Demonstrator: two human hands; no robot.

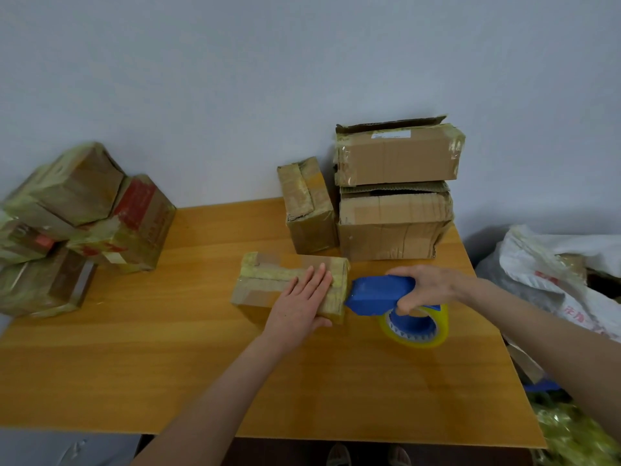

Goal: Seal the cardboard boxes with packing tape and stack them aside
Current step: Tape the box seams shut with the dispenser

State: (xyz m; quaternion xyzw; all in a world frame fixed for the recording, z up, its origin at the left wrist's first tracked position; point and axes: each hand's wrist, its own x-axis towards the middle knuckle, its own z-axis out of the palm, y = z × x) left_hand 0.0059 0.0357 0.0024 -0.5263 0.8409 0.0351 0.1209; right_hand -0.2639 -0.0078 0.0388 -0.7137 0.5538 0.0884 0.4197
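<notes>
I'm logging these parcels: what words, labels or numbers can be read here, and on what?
White label on the top stacked box: too small to read.
Red print on the left taped box: blurred, unreadable.
Red characters on the white bag: blurred, unreadable.
No text reads clearly.

Bare forearms [218, 391], uncovered from the wrists to the lower and right edges of the frame, lead to the left hand [302, 299] and right hand [428, 285] at centre; at bottom centre, the rounded toes of dull brownish shoes [339, 456]
</notes>
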